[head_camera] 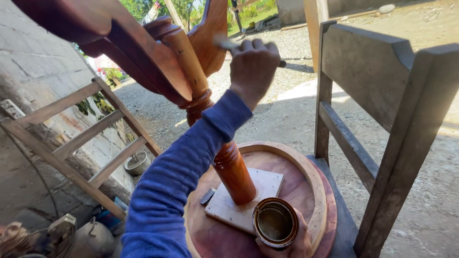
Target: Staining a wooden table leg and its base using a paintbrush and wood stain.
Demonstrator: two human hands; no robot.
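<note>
Left hand [252, 67], blue-sleeved, fist closed round a paintbrush handle [228, 44], bristles against the reddish-brown varnished turned-wood pedestal [210, 129]. Right hand [291, 246] cups a round brown-stained tin [275, 222] on the upturned round tabletop [315, 181].

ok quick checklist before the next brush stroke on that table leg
1. Brush gripped in left hand: ok.
2. Varnish can upright, open, held by right hand: ok.
3. Varnish level in can: cannot tell, inside is shadowed.
4. Turned pedestal seated on its square block: ok.
5. Round tabletop resting flat on the chair: cannot tell.
6. Bristles loaded: cannot tell, blurred.
</note>
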